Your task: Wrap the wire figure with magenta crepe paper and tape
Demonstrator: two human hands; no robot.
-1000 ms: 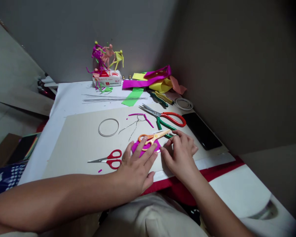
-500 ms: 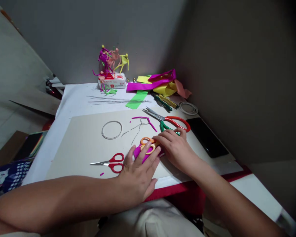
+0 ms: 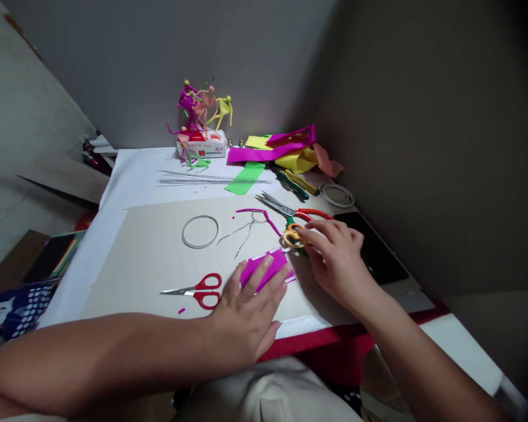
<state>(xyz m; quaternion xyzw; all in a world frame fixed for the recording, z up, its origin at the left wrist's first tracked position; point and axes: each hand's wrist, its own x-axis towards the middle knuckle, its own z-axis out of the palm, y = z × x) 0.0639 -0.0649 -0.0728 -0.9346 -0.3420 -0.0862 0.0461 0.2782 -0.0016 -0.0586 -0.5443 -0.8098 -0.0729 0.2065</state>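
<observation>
My left hand [image 3: 249, 313] lies flat with its fingers spread, pressing a magenta piece of paper [image 3: 264, 272] with white edges onto the grey board. In the fingers of my right hand [image 3: 341, 266] is a small pair of scissors [image 3: 293, 237] with orange and yellow handles, lifted just beyond the paper's right corner; its blades are hidden. A twisted wire figure [image 3: 256, 220], partly wrapped in magenta, rests beyond the paper. Red-handled scissors [image 3: 198, 291] lie left of my left hand. Large scissors [image 3: 284, 207] with red and green handles lie partly behind my right hand.
Wrapped wire figures [image 3: 202, 105] stand on and around a white packet [image 3: 211, 145] at the back. Coloured paper strips [image 3: 255, 154], pliers [image 3: 294, 184], thin wires [image 3: 202, 179] and a wire coil [image 3: 200, 232] lie about. A black phone [image 3: 378, 249] is at the right.
My right hand has taken up the orange and yellow scissors from on top of the magenta paper and moved right with them. More of the paper shows. My left hand has stayed put.
</observation>
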